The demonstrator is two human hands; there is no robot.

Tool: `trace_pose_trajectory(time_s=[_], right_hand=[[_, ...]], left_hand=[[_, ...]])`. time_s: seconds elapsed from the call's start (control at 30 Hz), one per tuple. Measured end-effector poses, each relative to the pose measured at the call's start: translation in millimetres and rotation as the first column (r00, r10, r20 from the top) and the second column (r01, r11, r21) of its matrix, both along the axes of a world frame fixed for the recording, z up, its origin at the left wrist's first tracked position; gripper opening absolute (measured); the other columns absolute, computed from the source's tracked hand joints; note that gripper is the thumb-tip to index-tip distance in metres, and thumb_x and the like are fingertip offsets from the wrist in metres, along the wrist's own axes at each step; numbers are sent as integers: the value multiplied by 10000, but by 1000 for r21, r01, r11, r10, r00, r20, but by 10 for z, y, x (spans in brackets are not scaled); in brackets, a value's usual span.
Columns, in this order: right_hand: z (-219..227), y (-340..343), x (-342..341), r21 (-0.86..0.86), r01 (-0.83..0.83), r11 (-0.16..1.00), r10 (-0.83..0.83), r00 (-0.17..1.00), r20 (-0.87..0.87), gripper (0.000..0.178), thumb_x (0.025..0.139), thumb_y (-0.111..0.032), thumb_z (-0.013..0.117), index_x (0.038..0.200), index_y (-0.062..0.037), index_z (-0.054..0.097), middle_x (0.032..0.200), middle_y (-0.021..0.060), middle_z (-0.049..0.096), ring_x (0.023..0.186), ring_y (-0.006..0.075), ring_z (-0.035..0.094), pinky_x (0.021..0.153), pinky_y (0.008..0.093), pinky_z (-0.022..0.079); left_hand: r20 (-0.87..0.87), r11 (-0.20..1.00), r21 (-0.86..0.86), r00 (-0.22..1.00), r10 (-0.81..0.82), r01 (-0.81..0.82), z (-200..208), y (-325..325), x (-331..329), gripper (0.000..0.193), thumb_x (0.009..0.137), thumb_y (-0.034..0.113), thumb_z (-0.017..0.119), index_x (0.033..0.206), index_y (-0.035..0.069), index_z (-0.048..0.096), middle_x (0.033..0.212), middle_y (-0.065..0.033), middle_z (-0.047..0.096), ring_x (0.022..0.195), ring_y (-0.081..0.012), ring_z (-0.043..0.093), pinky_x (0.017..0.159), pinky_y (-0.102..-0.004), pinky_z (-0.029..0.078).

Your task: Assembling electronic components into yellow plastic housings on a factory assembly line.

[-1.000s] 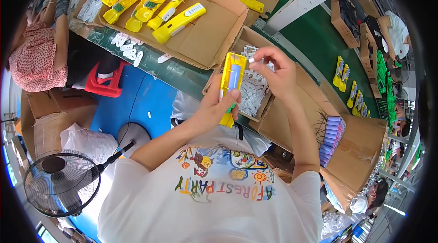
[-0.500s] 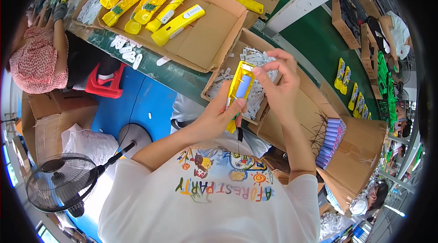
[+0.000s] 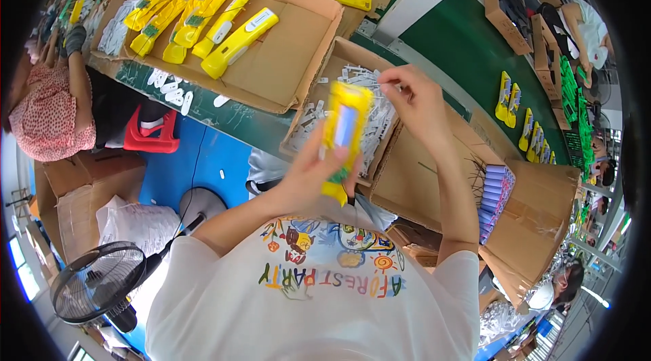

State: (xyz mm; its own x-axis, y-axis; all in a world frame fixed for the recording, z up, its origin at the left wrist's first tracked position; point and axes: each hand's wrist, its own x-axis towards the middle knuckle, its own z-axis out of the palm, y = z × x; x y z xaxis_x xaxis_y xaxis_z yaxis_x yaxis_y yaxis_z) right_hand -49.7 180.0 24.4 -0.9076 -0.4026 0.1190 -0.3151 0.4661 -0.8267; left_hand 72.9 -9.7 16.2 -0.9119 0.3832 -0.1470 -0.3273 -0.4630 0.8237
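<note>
A yellow plastic flashlight housing, blurred by motion, is held nearly upright by my left hand. Inside the open shell lies a blue-purple cylindrical battery, with a bit of green near my fingers. My right hand is raised to the right of the housing and apart from it, with fingers curled and thumb near the index finger. Whatever it pinches, if anything, is too small to make out. Beneath both hands sits a cardboard box of small white plastic parts.
A cardboard tray holds yellow housings at upper left. Purple batteries with wires stand in a box at right. Further housings lie on the green table. A fan stands lower left; a co-worker sits far left.
My right hand has come away from the housing's top end, which it was touching. The housing has moved slightly left in my left hand. The whole view has shifted a little.
</note>
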Motion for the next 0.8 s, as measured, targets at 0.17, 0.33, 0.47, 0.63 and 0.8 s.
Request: trace_pose_trajectory(time_s=[0.17, 0.33, 0.47, 0.63, 0.8], right_hand=[[-122, -404, 89, 462, -263, 847, 233, 965, 123, 121, 811, -159, 679, 844, -43, 682, 829, 159, 666, 727, 281, 639, 610, 349, 482], [-443, -624, 110, 474, -367, 801, 366, 925, 99, 190, 725, -192, 699, 798, -20, 663, 777, 153, 651, 741, 312, 641, 660, 393, 505], [-233, -468, 119, 450, -322, 833, 356, 934, 9, 195, 732, -172, 718, 823, -13, 652, 761, 113, 658, 672, 240, 645, 620, 336, 508], [-75, -243, 131, 41, -68, 997, 61, 985, 161, 111, 790, -75, 718, 820, -14, 631, 759, 1, 649, 617, 61, 577, 577, 209, 482], [55, -137, 168, -323, 62, 944, 107, 871, 480, 128, 810, -85, 724, 807, -22, 612, 737, 14, 631, 634, 65, 582, 579, 197, 479]], left_hand=[[30, 795, 72, 798, 602, -602, 15, -335, -43, 269, 994, 278, 421, 1182, 102, 343, 912, -93, 541, 668, -180, 560, 631, -343, 510], [84, 791, 0, 788, 610, -612, -14, -389, -30, 229, 1000, 275, 415, 1126, 91, 362, 914, -92, 548, 662, -177, 571, 621, -342, 519], [98, 865, -48, 859, 502, -500, -53, -322, 27, 248, 1004, 285, 428, 1132, 82, 366, 894, -92, 559, 645, -177, 593, 590, -308, 518], [145, 954, -28, 943, 301, -300, -59, -217, 78, 297, 998, 299, 455, 1190, 91, 366, 888, -86, 570, 627, -168, 597, 580, -297, 508], [103, 992, -25, 986, 129, -127, -60, -139, 78, 371, 999, 297, 453, 1285, 99, 324, 904, -78, 558, 653, -153, 598, 598, -288, 502]])
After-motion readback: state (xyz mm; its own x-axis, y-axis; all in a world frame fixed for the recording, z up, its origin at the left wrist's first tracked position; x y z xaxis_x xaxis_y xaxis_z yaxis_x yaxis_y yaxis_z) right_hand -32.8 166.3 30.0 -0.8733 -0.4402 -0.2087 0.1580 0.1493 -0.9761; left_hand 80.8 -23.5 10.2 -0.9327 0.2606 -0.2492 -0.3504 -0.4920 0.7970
